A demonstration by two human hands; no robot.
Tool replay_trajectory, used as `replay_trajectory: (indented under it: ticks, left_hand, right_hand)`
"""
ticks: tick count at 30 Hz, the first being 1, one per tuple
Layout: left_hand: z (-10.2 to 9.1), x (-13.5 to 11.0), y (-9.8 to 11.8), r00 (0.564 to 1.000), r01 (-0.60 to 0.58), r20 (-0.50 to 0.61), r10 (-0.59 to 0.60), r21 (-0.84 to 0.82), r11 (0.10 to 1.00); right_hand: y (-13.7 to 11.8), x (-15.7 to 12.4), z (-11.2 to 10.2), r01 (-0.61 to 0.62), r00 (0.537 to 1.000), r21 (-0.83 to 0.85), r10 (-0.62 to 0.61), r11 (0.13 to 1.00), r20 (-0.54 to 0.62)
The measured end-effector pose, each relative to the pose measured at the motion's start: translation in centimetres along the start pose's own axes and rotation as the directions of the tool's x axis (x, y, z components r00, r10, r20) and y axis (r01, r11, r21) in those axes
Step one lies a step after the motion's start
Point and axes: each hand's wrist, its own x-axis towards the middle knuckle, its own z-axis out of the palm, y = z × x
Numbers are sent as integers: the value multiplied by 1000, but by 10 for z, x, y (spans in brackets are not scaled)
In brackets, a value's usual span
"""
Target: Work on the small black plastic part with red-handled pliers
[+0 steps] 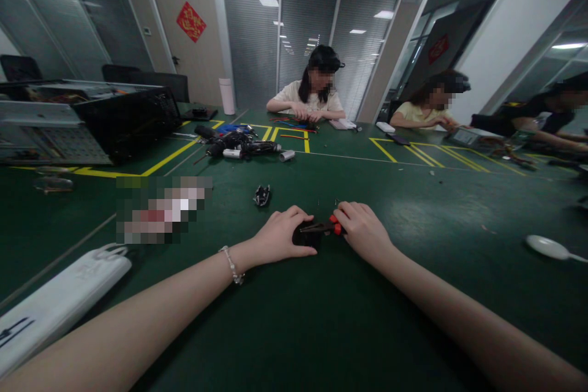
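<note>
My left hand [282,234] grips a small dark, flat piece [307,239] against the green table, thumb and fingers around its left side. What kind of piece it is, I cannot make out. Closed on a pair of pliers [322,228] with red-and-black handles, my right hand [365,226] holds the jaws pointing left over the dark piece. Whether the jaws bite on it is too small to tell. Beyond my left hand lies a small black-and-silver part [262,196], apart from both hands.
A pile of black tools and parts [236,142] lies farther back, with a white cylinder [287,156] beside it. A computer case [92,122] stands left, a long white object [68,300] near my left forearm, a white oval object [547,247] right. Several people sit across the table [413,331].
</note>
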Motion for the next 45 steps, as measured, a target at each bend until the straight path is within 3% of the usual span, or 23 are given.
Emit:
replay_trajectory:
  ticks: [9, 45]
  left_hand:
    - [-2, 0, 2, 1000, 9, 13, -9, -5, 1000]
    - [0, 1, 0, 1000, 2, 4, -2, -8, 1000]
  right_hand:
    - [-1, 0, -1, -4, 999, 46, 2, 999, 44]
    - [1, 0, 2, -8, 1000, 55, 7, 998, 14]
